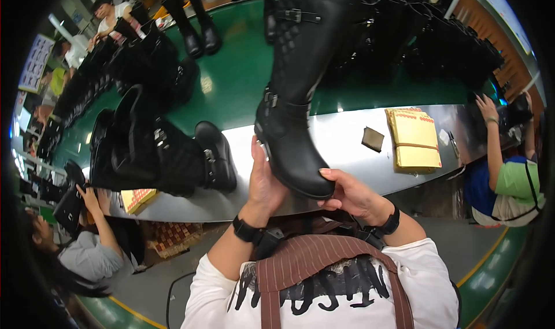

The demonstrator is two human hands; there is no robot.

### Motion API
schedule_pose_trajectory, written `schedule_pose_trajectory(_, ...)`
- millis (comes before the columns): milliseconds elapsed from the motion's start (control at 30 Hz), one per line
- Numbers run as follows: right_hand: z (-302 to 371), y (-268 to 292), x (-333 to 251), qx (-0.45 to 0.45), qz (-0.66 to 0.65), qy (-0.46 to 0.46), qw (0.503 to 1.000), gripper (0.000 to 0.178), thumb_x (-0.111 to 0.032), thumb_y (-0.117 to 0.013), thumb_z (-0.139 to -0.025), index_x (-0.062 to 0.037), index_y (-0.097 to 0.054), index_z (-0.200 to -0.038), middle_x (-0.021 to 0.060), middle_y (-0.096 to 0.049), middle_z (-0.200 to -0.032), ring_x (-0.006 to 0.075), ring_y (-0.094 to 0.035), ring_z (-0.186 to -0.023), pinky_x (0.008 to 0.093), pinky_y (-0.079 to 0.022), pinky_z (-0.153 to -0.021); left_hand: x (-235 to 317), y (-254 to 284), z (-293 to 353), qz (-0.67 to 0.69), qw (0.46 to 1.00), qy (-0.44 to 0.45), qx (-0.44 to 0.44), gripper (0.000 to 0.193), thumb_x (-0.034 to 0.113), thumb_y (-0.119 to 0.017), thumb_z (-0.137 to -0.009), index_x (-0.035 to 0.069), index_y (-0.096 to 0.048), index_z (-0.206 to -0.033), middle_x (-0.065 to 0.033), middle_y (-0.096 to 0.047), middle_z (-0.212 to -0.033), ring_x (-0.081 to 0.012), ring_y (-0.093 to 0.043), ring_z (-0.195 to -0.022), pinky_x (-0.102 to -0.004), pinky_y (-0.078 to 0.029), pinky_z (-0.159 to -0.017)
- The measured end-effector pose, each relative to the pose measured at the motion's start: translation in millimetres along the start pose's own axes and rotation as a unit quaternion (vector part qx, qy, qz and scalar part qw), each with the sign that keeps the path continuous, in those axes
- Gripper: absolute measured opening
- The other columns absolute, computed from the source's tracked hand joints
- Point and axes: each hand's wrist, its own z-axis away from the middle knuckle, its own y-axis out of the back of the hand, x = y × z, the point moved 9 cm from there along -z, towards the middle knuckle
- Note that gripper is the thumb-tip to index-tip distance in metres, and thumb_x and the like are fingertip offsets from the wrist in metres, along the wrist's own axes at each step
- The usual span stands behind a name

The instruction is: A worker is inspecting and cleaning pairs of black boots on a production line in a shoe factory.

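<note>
A tall black boot point(295, 98) with a quilted panel and metal buckles stands upright between my hands, just over the near metal edge of the bench. My left hand point(267, 181) supports it beneath the heel and sole, its fingers partly hidden behind the boot. The toe is gripped by my right hand point(350, 191), thumb on top and fingers underneath. To the left, another black buckled boot point(173, 150) lies on its side on the metal strip.
A banded stack of yellow cards point(415, 139) and a small brown pad point(373, 139) lie on the metal strip point(341, 118). Many black boots point(457, 51) crowd the green bench point(231, 92). Co-workers sit at left point(95, 254) and right point(503, 176).
</note>
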Motion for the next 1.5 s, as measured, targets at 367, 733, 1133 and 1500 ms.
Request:
schedule_pose_trajectory(367, 40, 58, -93, 0.282, 0.601, 0.191, 0.723, 0.046, -0.04, -0.052, -0.099, 0.0032, -0.067, -0.102, 0.0146, -0.069, -0.074, 0.0279, -0.067, -0.069, 0.0406, -0.052, -0.065, -13, -12, 2, 0.084, 0.995, 0.053, -0.026, 0.063, 0.055, -0.04, -0.101, 0.006, -0.046, -0.14, -0.012, -0.058, -0.132, -0.0243, -0.059, -0.118, -0.0401, -0.046, -0.104)
schedule_pose_trajectory(733, 49, 67, -132, 0.373, 0.756, 0.21, 0.495, 0.026, -0.017, -0.072, -0.085, 0.0017, -0.065, -0.101, 0.0201, -0.064, -0.086, 0.0324, -0.064, -0.074, 0.0391, -0.05, -0.066, 1, 30, -11, -0.028, 0.994, -0.099, 0.023, 0.062, 0.052, -0.034, -0.104, 0.002, -0.046, -0.139, -0.0098, -0.057, -0.134, -0.0211, -0.057, -0.119, -0.0353, -0.043, -0.105)
schedule_pose_trajectory(1133, 15, -93, -53, 0.092, 0.84, 0.338, 0.413, 0.024, -0.019, -0.079, -0.075, -0.0085, -0.059, -0.068, 0.0057, -0.054, -0.058, 0.0243, -0.054, -0.054, 0.0363, -0.04, -0.056, 3, 55, -14, -0.046, 0.985, -0.148, 0.072, 0.055, 0.041, -0.047, -0.103, 0.0, -0.036, -0.138, -0.0107, -0.053, -0.131, -0.0188, -0.054, -0.118, -0.0319, -0.044, -0.101)
schedule_pose_trajectory(1500, -2, -103, -55, 0.098, 0.812, 0.364, 0.445, 0.024, -0.024, -0.075, -0.079, -0.0097, -0.058, -0.068, 0.006, -0.056, -0.057, 0.0251, -0.056, -0.054, 0.0368, -0.04, -0.055, 5, 51, -16, -0.055, 0.984, -0.158, 0.066, 0.049, 0.04, -0.04, -0.105, 0.003, -0.046, -0.136, -0.0106, -0.059, -0.127, -0.0201, -0.06, -0.112, -0.0352, -0.048, -0.099)
